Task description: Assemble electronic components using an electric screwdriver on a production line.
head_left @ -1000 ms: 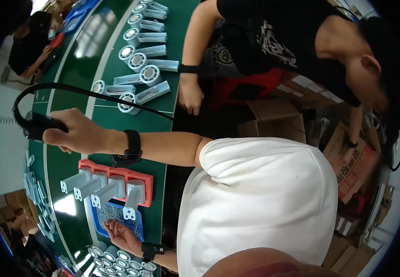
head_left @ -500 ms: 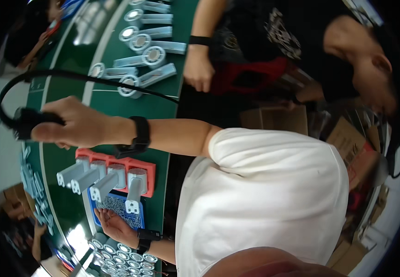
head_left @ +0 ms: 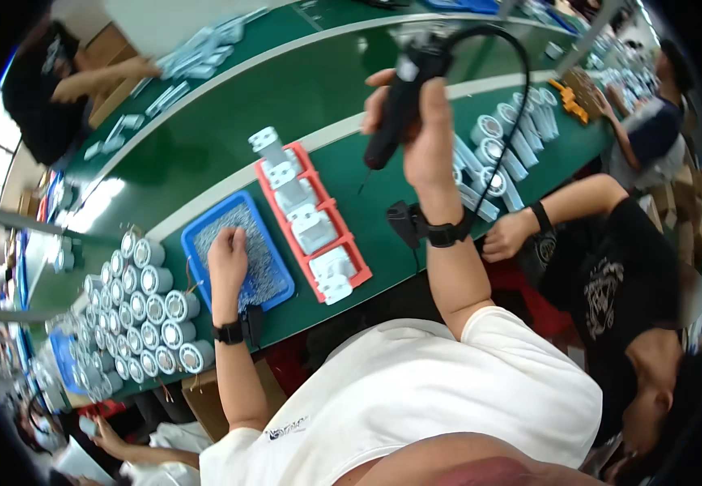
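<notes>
My right hand (head_left: 430, 158) grips a black electric screwdriver (head_left: 405, 101), its thin bit pointing down and its cable looping off to the right. The tool is raised above the bench, to the right of a red holder (head_left: 324, 206). Several pale grey plastic housings (head_left: 312, 228) sit in a row in that holder. To the holder's left lies a blue tray (head_left: 280, 275) full of small metal pieces (head_left: 263, 257) that look like screws. Over the tray is my left hand (head_left: 228, 257), its fingers curled together; whether anything is between them is hidden.
Many round grey parts (head_left: 155, 279) are stacked at left. Handled round parts (head_left: 493, 151) lie at right, near a co-worker's hand (head_left: 509, 235). Beyond a raised bench rail (head_left: 205, 194), loose pale pieces (head_left: 205, 49) lie near another person's arm (head_left: 108, 78).
The view has swung round, so the bench now runs across it. My left hand's fingers have gone from spread to curled over the tray. My right hand still holds the screwdriver.
</notes>
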Demonstrator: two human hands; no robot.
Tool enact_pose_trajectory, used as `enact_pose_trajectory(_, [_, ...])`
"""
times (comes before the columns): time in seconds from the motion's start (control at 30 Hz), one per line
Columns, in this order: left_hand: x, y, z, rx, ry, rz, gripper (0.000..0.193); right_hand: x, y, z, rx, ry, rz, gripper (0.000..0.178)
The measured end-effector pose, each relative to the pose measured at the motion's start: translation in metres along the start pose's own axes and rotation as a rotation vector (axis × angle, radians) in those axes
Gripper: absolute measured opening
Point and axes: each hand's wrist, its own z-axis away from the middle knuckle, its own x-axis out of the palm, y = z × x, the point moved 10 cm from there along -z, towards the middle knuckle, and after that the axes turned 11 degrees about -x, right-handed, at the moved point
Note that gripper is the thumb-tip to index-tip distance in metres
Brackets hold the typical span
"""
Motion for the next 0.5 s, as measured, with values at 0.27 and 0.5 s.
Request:
enact_pose_trajectory(0.27, [0.019, -0.03, 0.007, -0.451, -0.703, 1.578, 0.024, -0.013, -0.005, -0.011, 0.036, 0.03, -0.28, 0.096])
enact_pose_trajectory(0.5, [0.018, -0.016, 0.013, -0.704, -0.402, 1.852, 0.016, 0.027, -0.101, -0.072, -0.261, -0.251, -0.466, 0.113])
